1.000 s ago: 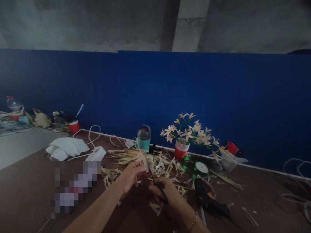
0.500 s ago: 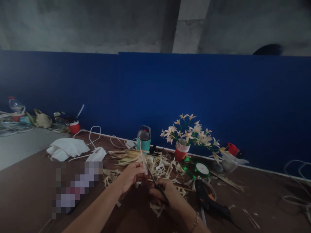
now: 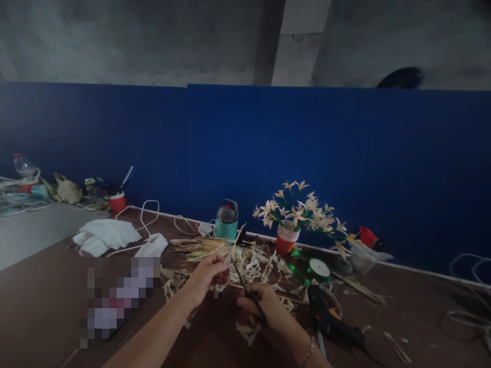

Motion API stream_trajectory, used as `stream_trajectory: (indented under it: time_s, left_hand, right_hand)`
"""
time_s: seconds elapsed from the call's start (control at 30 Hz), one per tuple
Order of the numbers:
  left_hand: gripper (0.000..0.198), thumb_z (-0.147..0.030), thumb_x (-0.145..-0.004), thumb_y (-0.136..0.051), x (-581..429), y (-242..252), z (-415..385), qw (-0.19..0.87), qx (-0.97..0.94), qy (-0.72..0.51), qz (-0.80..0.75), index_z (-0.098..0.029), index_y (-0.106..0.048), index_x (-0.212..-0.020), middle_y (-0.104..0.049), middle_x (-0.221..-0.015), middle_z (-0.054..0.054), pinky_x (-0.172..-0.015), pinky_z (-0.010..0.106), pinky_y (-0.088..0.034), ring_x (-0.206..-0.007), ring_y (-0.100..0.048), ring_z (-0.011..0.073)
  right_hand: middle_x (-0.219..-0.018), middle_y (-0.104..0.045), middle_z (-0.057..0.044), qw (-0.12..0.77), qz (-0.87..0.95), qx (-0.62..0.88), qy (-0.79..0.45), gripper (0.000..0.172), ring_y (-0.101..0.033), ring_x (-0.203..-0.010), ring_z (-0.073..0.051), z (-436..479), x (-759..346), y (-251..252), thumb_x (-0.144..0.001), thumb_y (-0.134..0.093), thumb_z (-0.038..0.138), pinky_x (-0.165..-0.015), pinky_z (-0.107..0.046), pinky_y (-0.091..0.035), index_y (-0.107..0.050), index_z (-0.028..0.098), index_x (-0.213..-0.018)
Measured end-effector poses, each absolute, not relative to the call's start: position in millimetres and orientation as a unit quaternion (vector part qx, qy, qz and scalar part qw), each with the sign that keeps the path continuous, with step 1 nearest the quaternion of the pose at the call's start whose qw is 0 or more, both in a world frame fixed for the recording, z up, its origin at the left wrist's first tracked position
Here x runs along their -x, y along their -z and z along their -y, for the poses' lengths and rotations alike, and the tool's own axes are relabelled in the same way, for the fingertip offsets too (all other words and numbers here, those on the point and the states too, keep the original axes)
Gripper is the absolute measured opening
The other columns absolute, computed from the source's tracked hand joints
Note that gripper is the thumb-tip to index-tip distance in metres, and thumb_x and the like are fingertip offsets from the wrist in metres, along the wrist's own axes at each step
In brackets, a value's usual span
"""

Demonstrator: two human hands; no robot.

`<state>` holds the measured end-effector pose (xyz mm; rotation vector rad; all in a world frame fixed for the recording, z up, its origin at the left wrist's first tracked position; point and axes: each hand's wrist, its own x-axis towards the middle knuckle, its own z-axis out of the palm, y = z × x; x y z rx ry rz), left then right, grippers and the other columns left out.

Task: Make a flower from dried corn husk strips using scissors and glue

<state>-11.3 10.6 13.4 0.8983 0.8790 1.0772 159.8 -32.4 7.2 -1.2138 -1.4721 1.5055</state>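
In the head view, my left hand (image 3: 212, 272) pinches a pale strip of dried husk (image 3: 237, 242), which sticks up and leans to the right. My right hand (image 3: 258, 301) is closed round the handles of dark scissors (image 3: 244, 286). Their blades point up and left, close beside the strip; I cannot tell whether they touch it. Behind both hands lies a heap of dried husk scraps (image 3: 255, 263). Longer husk strips (image 3: 192, 247) are piled to the left of the heap.
A red cup of pale artificial flowers (image 3: 287, 240) and a teal bottle (image 3: 226, 225) stand at the back. Right of my hands lie a black glue gun (image 3: 333, 319) and a green ribbon spool (image 3: 318, 268). White cloth (image 3: 107, 236) lies left. A blue partition (image 3: 245, 153) borders the table.
The husk strip has swung from leaning left to leaning right in my left hand, which has shifted slightly left. The scissors have barely moved.
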Motion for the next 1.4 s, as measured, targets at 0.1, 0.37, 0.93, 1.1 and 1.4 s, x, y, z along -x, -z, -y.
stream_trajectory:
  time_s: [0.1, 0.37, 0.93, 1.1, 1.4]
  left_hand:
    - [0.020, -0.019, -0.058, -0.074, 5.3, -9.0, -10.1, 0.692, -0.333, -0.527, -0.364, -0.014, -0.056, -0.065, -0.060, -0.056, -0.003, -0.050, 0.016, -0.043, -0.047, -0.054, 0.0057]
    - [0.021, -0.023, -0.056, -0.075, -4.4, -10.1, -5.5, 0.672, -0.315, -0.574, -0.346, -0.013, -0.057, -0.055, -0.051, -0.048, -0.005, -0.045, 0.015, -0.036, -0.044, -0.045, 0.0036]
    - [0.016, -0.016, -0.055, -0.073, 3.7, -17.2, -6.7, 0.678, -0.390, -0.501, -0.371, -0.013, -0.057, -0.054, -0.048, -0.047, -0.005, -0.046, 0.017, -0.032, -0.044, -0.041, 0.0049]
    - [0.019, -0.017, -0.051, -0.076, 1.6, -14.7, -6.1, 0.711, -0.348, -0.507, -0.343, -0.014, -0.058, -0.057, -0.050, -0.048, -0.005, -0.048, 0.017, -0.034, -0.045, -0.043, 0.0050]
    - [0.017, -0.025, -0.061, -0.074, -2.5, -4.5, -5.7, 0.682, -0.363, -0.523, -0.360, -0.014, -0.061, -0.063, -0.052, -0.054, -0.004, -0.047, 0.016, -0.030, -0.047, -0.042, 0.0043]
  right_hand:
    - [-0.036, -0.044, 0.008, 0.356, 0.570, 0.457, -0.582, 0.035, -0.031, -0.029, -0.003, 31.6, -160.0, -3.9, -0.063, -0.069, 0.046, -0.030, -0.016, -0.019, -0.057, 0.014, -0.065]
    - [-0.041, -0.046, 0.006, 0.373, 0.555, 0.427, -0.609, 0.035, -0.035, -0.032, -0.003, 32.2, -160.5, 0.1, -0.061, -0.072, 0.044, -0.031, -0.014, -0.022, -0.060, 0.012, -0.066]
    - [-0.041, -0.044, 0.007, 0.360, 0.549, 0.439, -0.614, 0.034, -0.036, -0.033, -0.004, 31.2, -162.7, 3.3, -0.061, -0.072, 0.043, -0.031, -0.015, -0.022, -0.059, 0.012, -0.068]
    - [-0.038, -0.044, 0.007, 0.367, 0.546, 0.441, -0.611, 0.032, -0.033, -0.031, -0.003, 31.1, -160.7, 1.8, -0.061, -0.072, 0.041, -0.031, -0.015, -0.019, -0.059, 0.013, -0.066]
    - [-0.038, -0.042, 0.008, 0.372, 0.544, 0.437, -0.612, 0.034, -0.033, -0.031, -0.003, 31.4, -159.1, 0.2, -0.061, -0.072, 0.043, -0.032, -0.016, -0.020, -0.057, 0.014, -0.067]
